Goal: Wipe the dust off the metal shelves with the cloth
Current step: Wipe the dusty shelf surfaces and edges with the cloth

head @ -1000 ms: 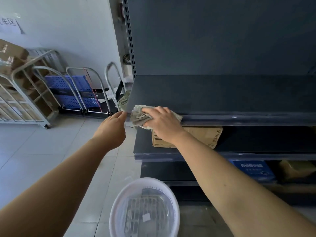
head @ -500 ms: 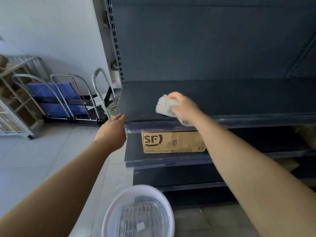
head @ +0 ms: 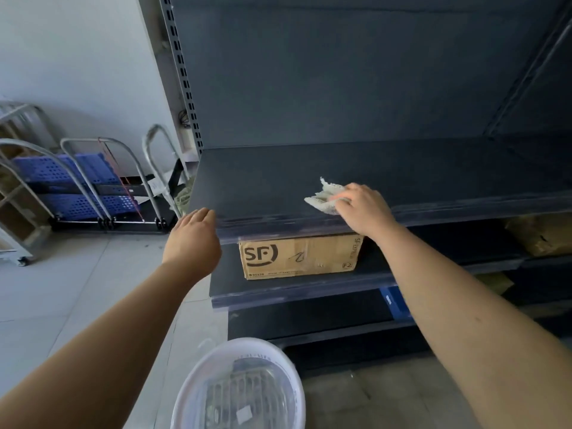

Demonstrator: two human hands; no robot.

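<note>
My R hand (head: 362, 209) curls on the cloth (head: 323, 198), pressing it to the shelf (head: 263, 181) nr its front edge. Shelf runs L-R, so next stroke prob. goes sideways. L hand (head: 193, 239) relaxed at left corner.

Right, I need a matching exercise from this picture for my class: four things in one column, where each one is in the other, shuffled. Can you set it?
Things
1. cloth
2. cardboard box
3. white basin
4. left hand

Places
A. on the floor
B. on the upper shelf, under the right hand
C. at the upper shelf's front left corner
D. on the lower shelf

Pairs: 1-B, 2-D, 3-A, 4-C
</note>
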